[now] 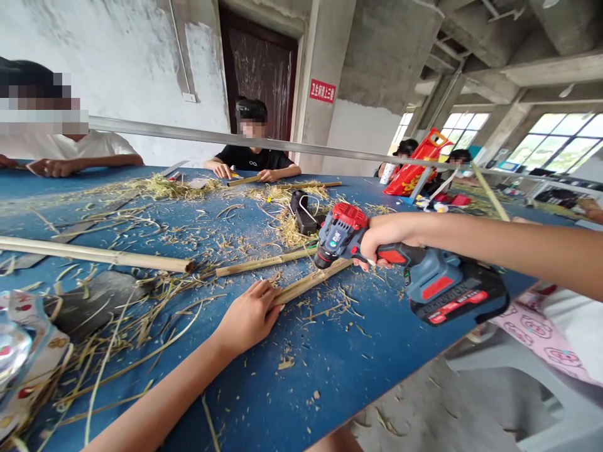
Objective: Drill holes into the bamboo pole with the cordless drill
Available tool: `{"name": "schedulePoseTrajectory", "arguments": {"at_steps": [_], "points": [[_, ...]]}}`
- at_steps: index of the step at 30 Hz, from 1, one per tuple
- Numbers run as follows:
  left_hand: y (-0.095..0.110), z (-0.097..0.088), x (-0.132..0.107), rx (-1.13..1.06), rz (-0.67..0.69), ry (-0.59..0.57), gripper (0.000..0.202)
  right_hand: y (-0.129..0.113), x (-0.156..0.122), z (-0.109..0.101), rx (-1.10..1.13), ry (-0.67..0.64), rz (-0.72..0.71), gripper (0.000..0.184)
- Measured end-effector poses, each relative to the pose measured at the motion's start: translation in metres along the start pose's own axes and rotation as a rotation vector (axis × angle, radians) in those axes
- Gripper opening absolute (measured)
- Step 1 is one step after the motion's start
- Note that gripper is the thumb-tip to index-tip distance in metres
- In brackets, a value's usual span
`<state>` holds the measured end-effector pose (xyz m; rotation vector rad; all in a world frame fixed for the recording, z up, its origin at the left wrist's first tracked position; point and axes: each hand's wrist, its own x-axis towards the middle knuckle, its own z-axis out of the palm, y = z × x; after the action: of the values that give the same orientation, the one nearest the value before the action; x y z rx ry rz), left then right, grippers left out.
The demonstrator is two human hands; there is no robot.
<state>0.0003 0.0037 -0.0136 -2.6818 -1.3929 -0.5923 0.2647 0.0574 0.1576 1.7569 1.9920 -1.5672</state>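
A: Head view, which step is this?

B: Drilling, I'd guess. There's a bamboo piece (pixel 313 284) just off centre toward 6 o'clock on the blue surface (pixel 358 370), and a cordless drill (pixel 426 273) with its front end right over it, can't tell if they touch

A: And each grip?

B: Left grip (pixel 254 314) clamps the bamboo at 7 o'clock, right grip (pixel 377 242) wraps round the drill at 3. Next move calls for a firm pin imo, long narrow stuff loves to roll

A: Materials?

B: Pale, woody bamboo, chunky red-and-blue drill casing, wispy curly shavings (pixel 162 187) clumped at 10 o'clock
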Motion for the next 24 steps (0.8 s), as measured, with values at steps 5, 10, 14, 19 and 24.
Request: {"name": "schedulePoseTrajectory", "arguments": {"at_steps": [5,10,14,19,24], "points": [[-0.001,0.003,0.001,0.026,0.041,0.032,0.029,-0.006,0.001,-0.002,-0.039,0.012,0.026,0.009],[0.001,0.001,0.001,0.074,0.121,-0.009,0.035,-0.019,0.005,-0.001,-0.131,0.085,0.095,0.012],[0.002,-0.001,0.001,0.058,0.13,-0.042,0.037,-0.028,0.011,-0.003,0.016,0.212,0.151,0.014],[-0.001,0.001,0.001,0.035,0.128,-0.045,0.038,-0.037,0.015,-0.004,0.19,0.339,0.103,0.013],[-0.002,0.001,0.002,0.017,0.13,-0.047,0.038,-0.039,0.018,-0.003,0.009,0.161,0.201,0.015]]}}
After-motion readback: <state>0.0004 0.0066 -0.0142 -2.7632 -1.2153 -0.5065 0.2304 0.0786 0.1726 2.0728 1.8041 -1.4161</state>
